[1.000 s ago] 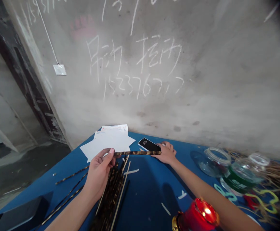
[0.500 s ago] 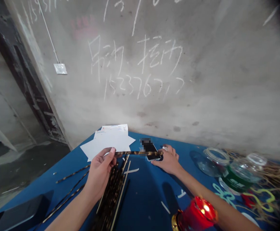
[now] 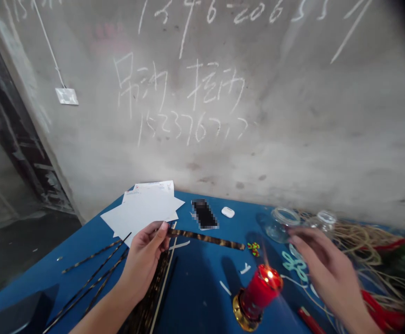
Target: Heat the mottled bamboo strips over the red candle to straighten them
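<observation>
The right hand has let go of the far end of the mottled strip and swung out to the right, where it hangs blurred near a glass jar, its fingers loosely curled. It looks empty, though the blur makes that hard to be sure of. The left hand alone now grips the strip, pinching its near end between thumb and fingers, so the strip runs out to the right, its free end just beside a small coloured knot. The strip is flat, narrow and glossy, flecked dark brown and amber like tortoiseshell. Below the left hand lie a bundle of similar strips and a thin pale stick, with twisted dark rods to its left on the blue table. Ahead of the hands are white paper sheets, a pixelated phone and a white earbud case. Near the right hand stand a lit red candle in a brass holder, a teal cord knot and coils of straw-coloured twine.
</observation>
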`<state>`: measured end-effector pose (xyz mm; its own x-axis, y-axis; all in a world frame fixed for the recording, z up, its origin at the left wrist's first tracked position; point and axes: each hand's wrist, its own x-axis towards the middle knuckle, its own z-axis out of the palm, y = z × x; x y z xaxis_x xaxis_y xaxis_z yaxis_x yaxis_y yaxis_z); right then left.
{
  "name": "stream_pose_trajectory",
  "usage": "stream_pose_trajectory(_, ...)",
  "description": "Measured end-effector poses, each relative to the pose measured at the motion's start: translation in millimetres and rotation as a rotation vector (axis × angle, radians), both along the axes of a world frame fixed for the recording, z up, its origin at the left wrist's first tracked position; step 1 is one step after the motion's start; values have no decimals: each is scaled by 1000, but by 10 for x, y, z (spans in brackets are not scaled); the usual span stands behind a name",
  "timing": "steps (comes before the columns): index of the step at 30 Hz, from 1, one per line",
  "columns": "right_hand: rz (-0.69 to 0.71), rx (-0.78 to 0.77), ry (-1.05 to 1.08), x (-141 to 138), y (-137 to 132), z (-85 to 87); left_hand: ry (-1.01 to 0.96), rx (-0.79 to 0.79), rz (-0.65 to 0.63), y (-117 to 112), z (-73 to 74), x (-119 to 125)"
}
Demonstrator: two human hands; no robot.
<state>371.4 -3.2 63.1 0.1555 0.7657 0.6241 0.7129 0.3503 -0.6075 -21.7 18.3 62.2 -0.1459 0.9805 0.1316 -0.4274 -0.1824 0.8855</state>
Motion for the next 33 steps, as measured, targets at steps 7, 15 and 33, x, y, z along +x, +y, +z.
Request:
stream_pose_trajectory(7,81,78,-232,121,-699,-451,7,-36,-50,-112,-51,169)
stream_pose_trajectory(15,106,37,-208,41,-616,-483,1,-136,-85,-170,-135,253)
stream_pose_trajectory(33,124,-57,-146,87,-545,-667,93,-234,-27,-229,-140,359)
